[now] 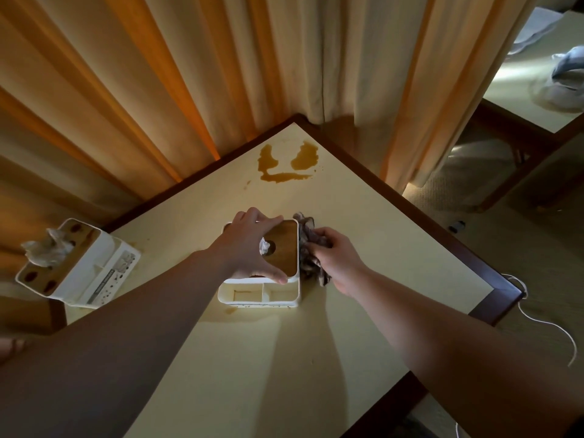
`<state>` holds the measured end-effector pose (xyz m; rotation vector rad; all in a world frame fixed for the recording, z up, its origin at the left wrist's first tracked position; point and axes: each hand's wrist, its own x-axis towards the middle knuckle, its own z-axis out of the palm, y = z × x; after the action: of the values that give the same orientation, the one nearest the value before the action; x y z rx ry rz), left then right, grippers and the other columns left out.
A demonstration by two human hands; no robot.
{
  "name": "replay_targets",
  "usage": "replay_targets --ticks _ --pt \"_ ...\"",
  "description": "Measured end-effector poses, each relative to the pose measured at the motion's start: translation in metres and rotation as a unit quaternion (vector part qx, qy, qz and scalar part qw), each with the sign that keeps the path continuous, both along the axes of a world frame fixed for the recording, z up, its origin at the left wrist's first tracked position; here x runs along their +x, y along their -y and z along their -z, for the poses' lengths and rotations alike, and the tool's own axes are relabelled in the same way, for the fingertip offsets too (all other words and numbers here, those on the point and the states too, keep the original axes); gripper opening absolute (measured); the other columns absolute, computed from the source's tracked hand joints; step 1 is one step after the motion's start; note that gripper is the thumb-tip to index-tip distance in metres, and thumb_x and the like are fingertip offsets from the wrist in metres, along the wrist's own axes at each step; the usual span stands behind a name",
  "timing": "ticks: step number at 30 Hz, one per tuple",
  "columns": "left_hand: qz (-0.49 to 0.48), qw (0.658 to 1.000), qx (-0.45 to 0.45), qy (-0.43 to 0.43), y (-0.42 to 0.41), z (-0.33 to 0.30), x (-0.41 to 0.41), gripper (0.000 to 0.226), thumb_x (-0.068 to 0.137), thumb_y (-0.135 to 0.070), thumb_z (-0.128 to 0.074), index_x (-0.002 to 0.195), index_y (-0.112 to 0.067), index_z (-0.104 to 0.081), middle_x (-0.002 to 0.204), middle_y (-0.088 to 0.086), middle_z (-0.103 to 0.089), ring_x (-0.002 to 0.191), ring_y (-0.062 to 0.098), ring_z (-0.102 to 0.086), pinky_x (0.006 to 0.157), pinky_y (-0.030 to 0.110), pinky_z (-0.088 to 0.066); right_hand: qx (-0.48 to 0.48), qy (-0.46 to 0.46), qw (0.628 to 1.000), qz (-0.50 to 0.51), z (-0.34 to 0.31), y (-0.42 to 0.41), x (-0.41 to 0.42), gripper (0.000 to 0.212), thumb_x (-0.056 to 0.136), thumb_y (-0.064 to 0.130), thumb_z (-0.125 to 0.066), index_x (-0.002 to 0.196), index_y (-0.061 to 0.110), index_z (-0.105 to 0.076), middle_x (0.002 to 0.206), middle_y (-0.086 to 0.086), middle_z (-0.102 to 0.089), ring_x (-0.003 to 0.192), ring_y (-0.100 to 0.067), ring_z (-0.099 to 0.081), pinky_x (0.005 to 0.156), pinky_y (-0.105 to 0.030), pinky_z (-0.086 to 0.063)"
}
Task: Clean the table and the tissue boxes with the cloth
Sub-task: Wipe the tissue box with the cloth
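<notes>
Wooden-lidded tissue box [281, 248] sits clasped by the spread left hand [249, 245], the right hand's [338, 260] grip bunching the cloth [308, 245] at its 3 o'clock side.

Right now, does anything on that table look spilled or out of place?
Yes. A brown spill pools near the table's far corner, unwiped. The left tissue box overhangs the table's edge, with brown spots on its lid.

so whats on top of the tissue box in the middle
The left hand grips the middle tissue box's wooden lid, where a tissue pokes out. The hand hides the lid's left part.
</notes>
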<state>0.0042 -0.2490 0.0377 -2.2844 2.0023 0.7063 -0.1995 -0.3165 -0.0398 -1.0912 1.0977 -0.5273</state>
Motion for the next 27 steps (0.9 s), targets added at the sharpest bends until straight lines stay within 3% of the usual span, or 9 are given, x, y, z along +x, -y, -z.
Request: replay_targets --ticks 2,7,14,19,22,27 --pt "0.0 1.0 -0.001 0.001 0.0 0.001 0.0 0.133 0.047 -0.081 -0.085 0.159 -0.046 -0.022 0.133 -0.012 -0.032 0.126 0.013 -0.028 0.106 0.039 -0.039 -0.01 0.001 1.0 0.017 -0.001 0.01 0.009 0.015 0.093 0.011 -0.071 0.102 0.023 -0.074 0.097 -0.004 -0.078 0.096 -0.027 -0.074 0.089 -0.046 -0.061" --pt "-0.004 1.0 0.003 0.003 0.0 0.001 0.0 0.133 0.048 -0.082 -0.084 0.159 -0.045 -0.022 0.135 -0.012 -0.031 0.127 0.014 -0.027 0.106 0.039 -0.039 -0.036 -0.03 0.999 0.005 0.0 0.015 0.018 0.011 0.098 0.025 -0.064 0.103 0.033 -0.069 0.101 0.004 -0.076 0.099 -0.02 -0.071 0.093 -0.048 -0.059" --pt "0.004 1.0 0.013 0.019 0.0 -0.003 -0.003 0.133 0.05 -0.082 -0.083 0.16 -0.044 -0.019 0.138 -0.009 -0.031 0.129 0.016 -0.027 0.108 0.042 -0.039 -0.062 -0.062 0.996 -0.006 0.005 -0.019 0.004 0.009 0.096 0.017 -0.06 0.102 0.025 -0.06 0.095 -0.003 -0.071 0.086 -0.025 -0.068 0.068 -0.037 -0.052" --pt "0.003 0.999 0.018 0.028 0.0 -0.007 -0.005 0.135 0.047 -0.085 -0.081 0.16 -0.043 -0.021 0.136 -0.009 -0.032 0.129 0.016 -0.029 0.108 0.044 -0.04 -0.034 -0.046 0.998 -0.009 0.011 -0.054 -0.01 0.009 0.096 0.014 -0.059 0.1 0.021 -0.055 0.075 -0.007 -0.064 0.054 -0.018 -0.054 0.049 -0.036 -0.042" --pt "-0.004 0.999 0.015 0.045 -0.002 -0.009 -0.007 0.136 0.045 -0.088 -0.079 0.159 -0.042 -0.023 0.133 -0.008 -0.035 0.126 0.017 -0.032 0.105 0.043 -0.042 -0.014 -0.041 0.999 -0.024 0.012 -0.071 -0.02 0.01 0.094 0.015 -0.056 0.099 0.023 -0.055 0.075 -0.016 -0.063 0.056 -0.023 -0.054 0.047 -0.037 -0.041" --pt "-0.057 0.991 0.014 0.119 -0.009 -0.011 -0.019 0.132 0.042 -0.102 -0.062 0.151 -0.035 -0.031 0.132 0.001 -0.042 0.122 0.025 -0.042 0.101 0.046 -0.045 -0.004 -0.015 1.0 -0.016 -0.002 -0.08 -0.044 0.009 0.097 -0.002 -0.055 0.103 0.005 -0.057 0.079 -0.023 -0.064 0.055 -0.023 -0.059 0.045 -0.026 -0.043"
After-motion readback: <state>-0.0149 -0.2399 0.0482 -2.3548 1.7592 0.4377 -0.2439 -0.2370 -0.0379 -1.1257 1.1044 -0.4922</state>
